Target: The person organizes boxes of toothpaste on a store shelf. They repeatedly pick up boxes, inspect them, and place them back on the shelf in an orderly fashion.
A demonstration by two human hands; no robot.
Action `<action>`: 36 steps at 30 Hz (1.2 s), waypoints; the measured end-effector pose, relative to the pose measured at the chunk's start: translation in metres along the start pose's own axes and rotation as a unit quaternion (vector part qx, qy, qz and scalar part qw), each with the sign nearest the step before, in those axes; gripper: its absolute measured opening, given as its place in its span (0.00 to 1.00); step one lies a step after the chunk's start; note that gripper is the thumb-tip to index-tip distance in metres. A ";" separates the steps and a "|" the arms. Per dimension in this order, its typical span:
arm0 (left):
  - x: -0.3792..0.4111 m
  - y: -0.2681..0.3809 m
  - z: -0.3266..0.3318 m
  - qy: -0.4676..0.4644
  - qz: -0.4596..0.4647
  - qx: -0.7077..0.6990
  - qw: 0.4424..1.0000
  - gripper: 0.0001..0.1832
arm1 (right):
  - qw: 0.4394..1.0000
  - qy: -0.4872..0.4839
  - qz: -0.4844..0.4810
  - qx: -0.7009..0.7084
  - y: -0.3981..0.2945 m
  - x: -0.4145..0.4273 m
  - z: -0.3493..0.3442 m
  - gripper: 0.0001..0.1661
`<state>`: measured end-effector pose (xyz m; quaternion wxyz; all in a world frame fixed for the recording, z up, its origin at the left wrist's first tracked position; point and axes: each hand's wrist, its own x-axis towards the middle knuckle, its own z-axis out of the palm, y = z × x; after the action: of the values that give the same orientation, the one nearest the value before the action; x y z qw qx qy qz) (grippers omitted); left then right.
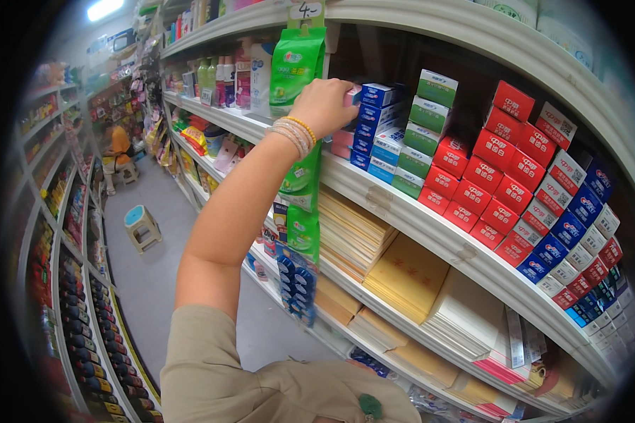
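My left hand [325, 108], with beaded bracelets at the wrist, reaches up to the toothpaste shelf. Its fingers are closed on a small pink box [353, 94], mostly hidden behind them. Right beside it rises a stack of blue toothpaste boxes [377, 95], and other pink boxes [342, 144] lie below the hand. Green wipes packs [298, 58] hang in a strip just left of the hand and partly behind the wrist. Stacks of green-and-white boxes [436, 87] and red toothpaste boxes [513, 100] stand farther right. My right hand is out of view.
Lower shelves hold paper envelopes [407, 275]. A blue blister card [296, 283] hangs below the wipes. A plastic stool [142, 224] stands in the aisle, and a person [119, 143] sits beyond it. Shelves with dark bottles [87, 354] line the left.
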<state>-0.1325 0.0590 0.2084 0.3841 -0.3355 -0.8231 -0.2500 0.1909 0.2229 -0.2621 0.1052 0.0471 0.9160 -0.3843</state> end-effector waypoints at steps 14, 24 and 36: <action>0.007 -0.006 0.007 -0.079 -0.045 -0.021 0.996 0.23 | 1.000 -0.012 0.007 -0.007 0.004 -0.004 -0.003 0.33; 0.000 -0.006 0.005 -0.131 -0.069 -0.089 0.985 0.21 | 0.999 -0.024 0.019 -0.016 0.007 -0.011 -0.004 0.33; -0.014 -0.006 0.007 -0.091 -0.058 -0.155 0.982 0.29 | 0.998 -0.031 0.047 -0.021 0.012 -0.039 -0.022 0.32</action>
<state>-0.1336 0.0546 0.1923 0.2353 -0.3646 -0.8238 -0.3648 0.2278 0.2467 -0.2460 0.1527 0.0756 0.9170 -0.3606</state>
